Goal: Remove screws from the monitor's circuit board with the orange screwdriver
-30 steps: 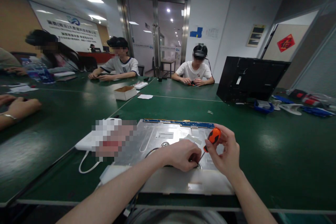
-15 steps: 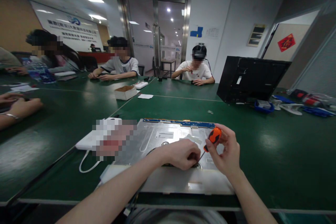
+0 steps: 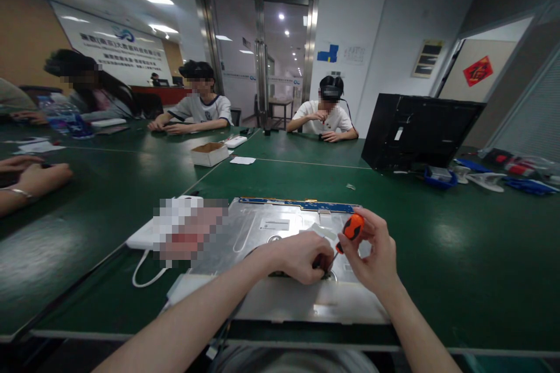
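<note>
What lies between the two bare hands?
In the head view: an orange-and-black screwdriver, held by the right hand, its thin shaft slanting down toward the left hand.

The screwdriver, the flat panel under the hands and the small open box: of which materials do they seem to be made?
Screwdriver: handle probably plastic or rubber, orange with black patches; thin shaft likely metal.
Flat panel: apparently sheet metal, silvery, with bright reflections and a groove outline.
Open box: perhaps cardboard, matte, whitish outside and brownish inside.
</note>
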Action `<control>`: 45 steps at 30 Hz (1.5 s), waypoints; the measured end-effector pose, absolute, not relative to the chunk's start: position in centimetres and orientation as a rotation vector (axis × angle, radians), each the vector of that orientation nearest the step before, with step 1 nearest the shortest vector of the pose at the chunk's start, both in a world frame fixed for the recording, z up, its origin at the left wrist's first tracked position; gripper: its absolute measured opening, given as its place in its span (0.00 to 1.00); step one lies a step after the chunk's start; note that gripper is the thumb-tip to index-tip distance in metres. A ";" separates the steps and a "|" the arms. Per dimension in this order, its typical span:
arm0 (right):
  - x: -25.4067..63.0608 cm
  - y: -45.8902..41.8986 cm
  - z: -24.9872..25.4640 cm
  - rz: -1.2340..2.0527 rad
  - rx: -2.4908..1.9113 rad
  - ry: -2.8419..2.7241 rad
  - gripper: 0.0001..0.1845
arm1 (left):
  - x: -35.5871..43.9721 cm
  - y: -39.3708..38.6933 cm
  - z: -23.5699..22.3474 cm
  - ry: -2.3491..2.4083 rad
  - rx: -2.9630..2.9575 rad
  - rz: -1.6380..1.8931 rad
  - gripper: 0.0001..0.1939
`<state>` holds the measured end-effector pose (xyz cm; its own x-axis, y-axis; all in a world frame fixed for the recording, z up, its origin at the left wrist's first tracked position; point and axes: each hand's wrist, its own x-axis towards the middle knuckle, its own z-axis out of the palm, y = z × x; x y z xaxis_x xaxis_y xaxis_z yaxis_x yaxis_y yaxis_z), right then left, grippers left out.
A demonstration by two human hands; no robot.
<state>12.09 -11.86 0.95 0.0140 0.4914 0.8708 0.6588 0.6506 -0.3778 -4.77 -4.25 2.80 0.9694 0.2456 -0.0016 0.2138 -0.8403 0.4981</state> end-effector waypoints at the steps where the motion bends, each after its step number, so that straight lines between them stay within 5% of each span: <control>1: 12.1 -11.9 1.0 -0.168 -0.964 -1.631 0.21 | -4.8 -4.3 2.8 0.326 2.601 0.086 0.08; 45: 11.3 -12.1 2.4 -0.339 -0.991 -1.804 0.18 | -4.4 -4.6 2.4 0.270 2.660 0.061 0.08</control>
<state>11.27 -12.13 2.39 -0.1559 0.4720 0.8677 0.7551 0.6233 -0.2034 -4.41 -4.55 2.44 0.9797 0.2004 -0.0028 0.1800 -0.8736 0.4521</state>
